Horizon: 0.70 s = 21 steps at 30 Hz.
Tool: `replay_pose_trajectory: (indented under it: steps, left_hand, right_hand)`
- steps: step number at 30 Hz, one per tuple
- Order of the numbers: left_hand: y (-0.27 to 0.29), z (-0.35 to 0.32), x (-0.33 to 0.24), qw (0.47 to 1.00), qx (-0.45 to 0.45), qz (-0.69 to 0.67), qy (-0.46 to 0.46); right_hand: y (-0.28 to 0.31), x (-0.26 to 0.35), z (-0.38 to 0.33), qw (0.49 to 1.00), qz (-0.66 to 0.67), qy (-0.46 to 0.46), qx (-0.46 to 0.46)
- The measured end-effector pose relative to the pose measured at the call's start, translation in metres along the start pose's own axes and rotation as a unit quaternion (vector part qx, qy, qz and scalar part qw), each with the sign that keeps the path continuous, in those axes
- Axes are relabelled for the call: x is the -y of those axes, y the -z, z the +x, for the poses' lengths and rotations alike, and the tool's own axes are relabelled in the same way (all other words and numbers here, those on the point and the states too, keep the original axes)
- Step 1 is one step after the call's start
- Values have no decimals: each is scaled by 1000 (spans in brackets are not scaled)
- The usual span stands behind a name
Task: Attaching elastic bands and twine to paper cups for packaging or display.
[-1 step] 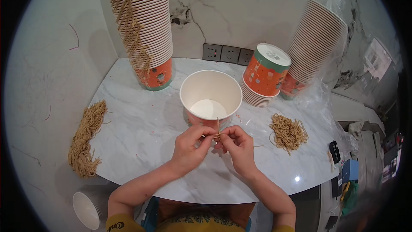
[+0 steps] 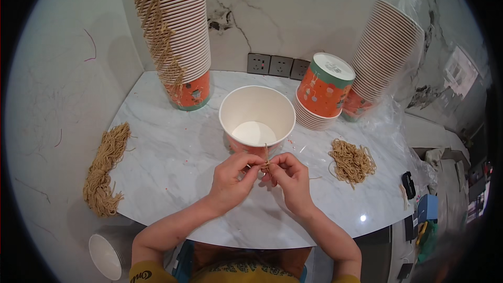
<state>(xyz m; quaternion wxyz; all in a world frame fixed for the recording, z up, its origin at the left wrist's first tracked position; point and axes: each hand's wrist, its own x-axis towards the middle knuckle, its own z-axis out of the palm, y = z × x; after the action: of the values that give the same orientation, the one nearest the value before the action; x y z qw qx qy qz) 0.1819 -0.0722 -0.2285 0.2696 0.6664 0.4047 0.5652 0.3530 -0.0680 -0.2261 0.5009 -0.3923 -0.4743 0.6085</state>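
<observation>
A paper bucket (image 2: 257, 126) stands upright in front of me, its white inside facing up and its wall orange. At its near side, a short tan cord (image 2: 266, 153) runs up against the rim. My left hand (image 2: 234, 177) pinches this cord between thumb and forefinger. Close against it, my right hand (image 2: 290, 178) grips the same cord, with fingertips nearly touching the left ones. The fingers partly hide a loop or knot there. To the right lies a loose pile of tan cord (image 2: 352, 162); a thick bundle of cord (image 2: 106, 170) rests at the table's left edge.
A tall stack of buckets (image 2: 183, 31) with cords hanging down it rises at the back left. An upturned bucket (image 2: 327, 86) and a plastic-wrapped stack (image 2: 385, 47) stand back right. Sockets (image 2: 281, 66) line the wall; more white buckets (image 2: 105, 256) sit below the marble table (image 2: 173, 141).
</observation>
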Motion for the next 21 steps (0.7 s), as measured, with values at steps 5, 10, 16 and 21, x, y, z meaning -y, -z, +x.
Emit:
replay_pose_trajectory:
  steps: [5, 10, 16, 21]
  left_hand:
    - [2, 4, -1, 999, 43, -12, -16]
    - [4, 3, -3, 997, 80, -10, 20]
    - [-1, 4, 2, 994, 49, -76, 60]
    - [-2, 8, -1, 993, 58, -72, 75]
  right_hand:
    - [8, -6, 2, 999, 28, -8, 33]
    - [12, -10, 3, 999, 35, -17, 32]
    - [14, -7, 2, 997, 44, -43, 52]
    - [6, -5, 0, 999, 15, -14, 31]
